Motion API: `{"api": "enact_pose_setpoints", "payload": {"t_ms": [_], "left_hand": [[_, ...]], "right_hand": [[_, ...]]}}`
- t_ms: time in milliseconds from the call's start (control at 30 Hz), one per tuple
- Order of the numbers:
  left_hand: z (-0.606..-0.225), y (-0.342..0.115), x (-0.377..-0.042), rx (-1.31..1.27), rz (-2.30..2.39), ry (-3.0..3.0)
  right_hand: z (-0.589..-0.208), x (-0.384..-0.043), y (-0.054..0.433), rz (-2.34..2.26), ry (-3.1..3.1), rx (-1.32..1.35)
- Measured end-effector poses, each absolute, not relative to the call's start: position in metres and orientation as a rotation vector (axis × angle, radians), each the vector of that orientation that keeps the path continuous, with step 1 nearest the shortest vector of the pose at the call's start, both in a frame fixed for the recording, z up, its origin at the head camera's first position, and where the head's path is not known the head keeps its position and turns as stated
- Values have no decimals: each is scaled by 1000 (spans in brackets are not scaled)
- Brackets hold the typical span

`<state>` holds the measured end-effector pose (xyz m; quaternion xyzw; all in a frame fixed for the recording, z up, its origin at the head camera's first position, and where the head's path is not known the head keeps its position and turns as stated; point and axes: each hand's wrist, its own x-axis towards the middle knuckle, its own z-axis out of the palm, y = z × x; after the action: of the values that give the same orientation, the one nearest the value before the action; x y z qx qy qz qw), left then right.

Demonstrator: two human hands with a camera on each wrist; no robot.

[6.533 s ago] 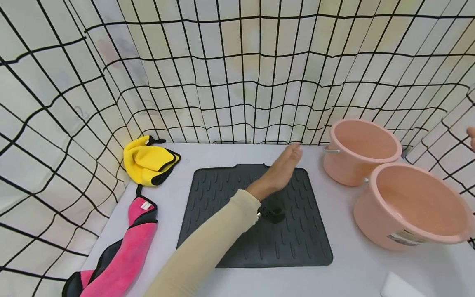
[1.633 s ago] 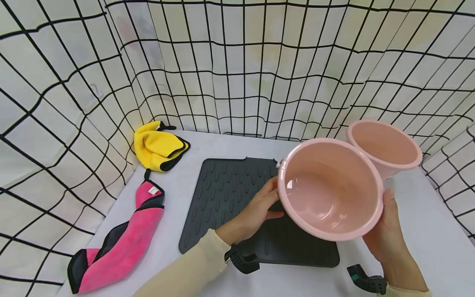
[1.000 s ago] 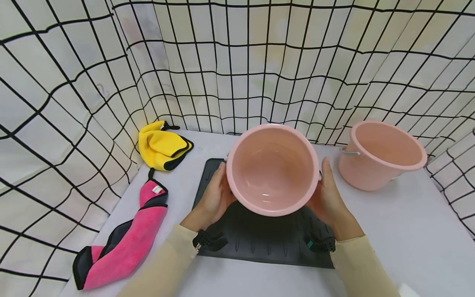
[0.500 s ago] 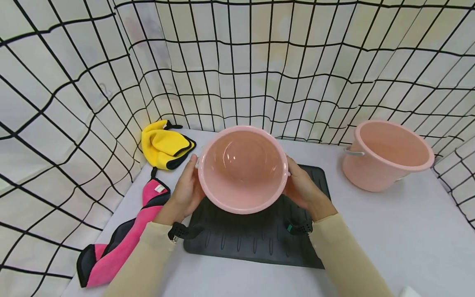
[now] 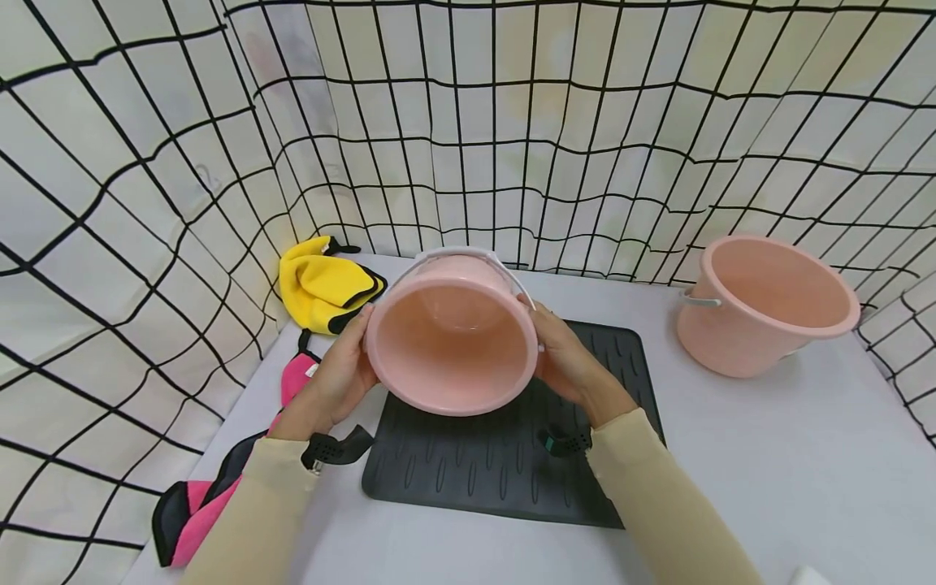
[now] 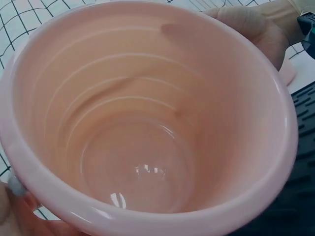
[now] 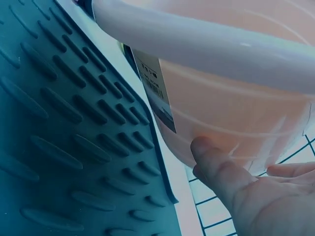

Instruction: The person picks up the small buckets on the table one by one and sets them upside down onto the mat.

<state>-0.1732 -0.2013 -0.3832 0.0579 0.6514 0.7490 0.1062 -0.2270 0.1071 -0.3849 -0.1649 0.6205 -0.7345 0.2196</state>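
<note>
A pink plastic bucket (image 5: 449, 357) is held between both hands above the dark ribbed mat (image 5: 468, 479), its mouth tipped toward the head camera. My left hand (image 5: 332, 382) grips its left side just below the rim, and my right hand (image 5: 574, 366) holds the opposite side. The pale bail handle (image 5: 461, 252) arches over the far side of the bucket. Looking into the bucket (image 6: 147, 162), the left wrist view shows its inside with nothing in it. On the outer wall, near a printed label (image 7: 155, 88), the right hand's thumb and fingers are spread in the right wrist view.
A second pink bucket (image 5: 753, 341) stands upright at the back right. Along the left side lie a yellow cloth item (image 5: 322, 280) with black trim and a pink-and-black one (image 5: 193, 520). Black wire grid (image 5: 512, 154) walls in the table. Something white (image 5: 808, 577) shows at the bottom right edge.
The bucket was lifted from the right side and carried left over the mat by both hands. Most recently it has tipped further, and its handle now shows over the top.
</note>
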Motion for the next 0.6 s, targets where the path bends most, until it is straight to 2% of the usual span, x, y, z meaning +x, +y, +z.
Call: {"api": "enact_pose_setpoints", "payload": {"t_ms": [267,600], "left_hand": [[-369,-207,-171,177,1796,2131],[-368,-204,-171,129,1829,2270]], "right_hand": [[-383,-226,101,-1877,1814,-486],[-381,-226,89,-1827,1879,-518]]}}
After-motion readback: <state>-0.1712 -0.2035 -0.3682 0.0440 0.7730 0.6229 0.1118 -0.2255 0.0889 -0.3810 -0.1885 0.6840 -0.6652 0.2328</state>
